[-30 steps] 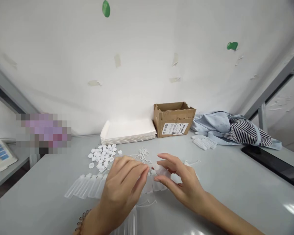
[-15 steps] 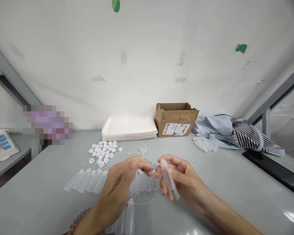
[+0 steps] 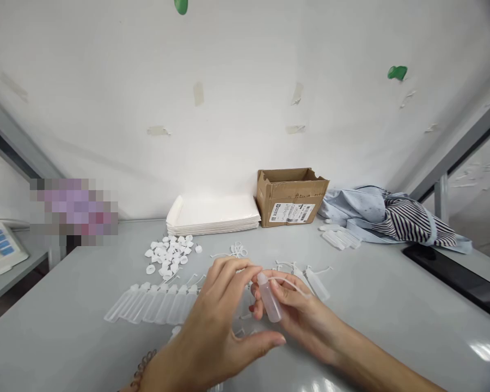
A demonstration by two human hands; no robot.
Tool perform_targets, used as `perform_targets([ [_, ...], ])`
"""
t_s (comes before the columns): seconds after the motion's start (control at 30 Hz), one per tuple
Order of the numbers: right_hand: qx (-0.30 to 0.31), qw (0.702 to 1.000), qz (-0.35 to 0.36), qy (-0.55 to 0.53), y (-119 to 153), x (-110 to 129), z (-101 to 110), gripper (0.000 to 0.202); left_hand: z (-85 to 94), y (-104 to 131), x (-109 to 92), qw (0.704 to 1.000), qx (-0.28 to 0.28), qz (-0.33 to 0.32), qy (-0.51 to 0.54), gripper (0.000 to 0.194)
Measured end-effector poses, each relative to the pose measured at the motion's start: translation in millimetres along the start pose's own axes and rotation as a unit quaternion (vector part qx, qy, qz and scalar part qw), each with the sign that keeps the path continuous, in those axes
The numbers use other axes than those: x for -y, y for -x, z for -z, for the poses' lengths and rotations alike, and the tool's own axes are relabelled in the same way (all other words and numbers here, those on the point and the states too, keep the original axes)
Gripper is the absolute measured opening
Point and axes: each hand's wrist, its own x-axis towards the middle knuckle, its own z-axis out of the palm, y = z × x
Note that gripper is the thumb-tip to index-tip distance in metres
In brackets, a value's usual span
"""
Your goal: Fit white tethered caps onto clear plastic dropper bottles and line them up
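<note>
Gripping a bottle (image 3: 271, 305) in the right hand (image 3: 304, 309), held above the middle of the surface (image 3: 375, 326). Holding the left hand (image 3: 220, 307) open, thumb spread well away from the fingers, with fingertips right by the bottle's top; cannot tell whether touching. Looks slim, cloudy and translucent, with a whiter top and a thin white strap (image 3: 289, 281) curving out over the right hand. Points top-first toward the far edge and slightly left; tilts along its long axis, base toward the near edge and right.
</note>
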Motion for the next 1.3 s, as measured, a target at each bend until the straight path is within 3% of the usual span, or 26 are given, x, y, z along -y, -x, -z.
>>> perform_targets([
  [0.27,0.012,1.000,-0.005,-0.007,-4.9,-4.4,1.6,0.029,-11.3,0.8,8.3,0.996,-0.046,-0.048,-0.061,0.051],
  [0.5,0.052,0.996,0.000,0.073,-2.4,-6.7,4.3,0.026,0.1,-4.6,3.0,0.996,-0.014,0.032,0.077,0.013],
  [0.63,0.052,0.991,-0.004,0.119,-4.0,-9.1,8.1,0.031,8.2,-8.5,3.5,0.986,0.010,0.104,0.129,0.014],
  [0.77,0.039,0.992,-0.021,0.121,-4.5,-8.9,9.1,0.028,17.6,-13.7,7.7,0.952,0.053,0.210,0.218,0.032],
  [0.97,0.020,0.991,-0.010,0.128,-2.9,-5.8,5.2,0.028,24.2,-16.2,12.2,0.853,0.023,0.344,0.392,0.017],
  [1.1,0.023,0.991,0.006,0.131,-2.9,-6.0,4.0,0.030,23.4,-16.7,11.1,0.797,0.075,0.366,0.475,0.019],
  [1.2,0.019,0.991,0.007,0.132,-3.3,-7.0,4.0,0.030,22.5,-16.9,10.3,0.777,0.092,0.369,0.502,0.021],
  [1.3,0.024,0.991,0.009,0.134,-3.5,-7.7,3.7,0.031,20.5,-16.0,9.6,0.791,0.090,0.358,0.488,0.022],
])
